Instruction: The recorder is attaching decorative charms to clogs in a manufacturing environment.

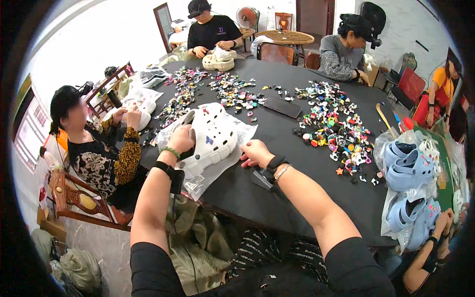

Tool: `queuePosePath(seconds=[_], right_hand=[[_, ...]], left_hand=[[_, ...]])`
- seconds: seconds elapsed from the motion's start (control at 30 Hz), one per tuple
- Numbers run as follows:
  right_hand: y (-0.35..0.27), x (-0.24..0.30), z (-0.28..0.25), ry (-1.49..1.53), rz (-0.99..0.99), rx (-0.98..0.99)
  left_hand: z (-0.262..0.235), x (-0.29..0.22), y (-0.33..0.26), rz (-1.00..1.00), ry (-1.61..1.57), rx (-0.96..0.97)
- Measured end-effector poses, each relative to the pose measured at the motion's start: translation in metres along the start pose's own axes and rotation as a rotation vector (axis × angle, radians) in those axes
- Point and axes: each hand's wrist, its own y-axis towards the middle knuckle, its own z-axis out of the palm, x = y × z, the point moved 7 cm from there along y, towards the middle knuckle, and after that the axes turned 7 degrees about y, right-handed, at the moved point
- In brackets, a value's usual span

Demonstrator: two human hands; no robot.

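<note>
**At the round black table, a white clog held while charms wait**

On the near edge of the black table (pixel 277 163), the left hand (pixel 181 139) closes over the heel end of a white clog (pixel 212 136), which lies on a clear plastic bag (pixel 198 180). The right hand (pixel 256 152) rests just beside the clog's toe side with its fingers curled down onto the bag; whether it pinches anything I cannot tell.

The step in hand looks like dressing the clog with charms: one small coloured piece already sits on its upper. The next move would seem to call for a charm fetched from the nearest pile of charms (pixel 336 128), to the right and beyond the right hand, then pressed into a hole while the left hand steadies the shoe.

Counted: one white clog here, one more white clog (pixel 218 60) at the far side, a bagged cluster of pale blue clogs (pixel 410 171) at right, at least three. One dark flat phone (pixel 282 107) lies mid-table. Charm piles number roughly four; single charms are too many and small to count.
</note>
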Motion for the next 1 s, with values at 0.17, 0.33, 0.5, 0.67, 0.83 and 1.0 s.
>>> queuePosePath(seconds=[0.17, 0.33, 0.5, 0.67, 0.83, 1.0], right_hand=[[0.005, 0.002, -0.005, 0.073, -0.302, -0.067], [-0.053, -0.012, -0.024, 0.434, -0.258, 0.045], [-0.179, 0.021, -0.083, 0.531, -0.344, 0.080], [-0.310, 0.051, -0.177, 0.568, -0.775, -0.173], [-0.450, 0.029, -0.280, 0.268, -0.933, -0.672], [-0.537, -0.020, -0.341, 0.502, -1.127, -1.011]], left_hand=[[0.001, 0.001, 0.006, -0.013, 0.039, -0.163], [0.007, -0.062, -0.027, 0.085, -0.149, -0.087], [-0.026, -0.160, -0.054, 0.125, -0.606, -0.046], [-0.092, -0.308, -0.039, 0.513, -0.497, -0.269], [-0.147, -0.481, -0.036, 0.841, -0.600, -0.410], [-0.132, -0.632, -0.028, 1.120, -0.638, -0.516]])
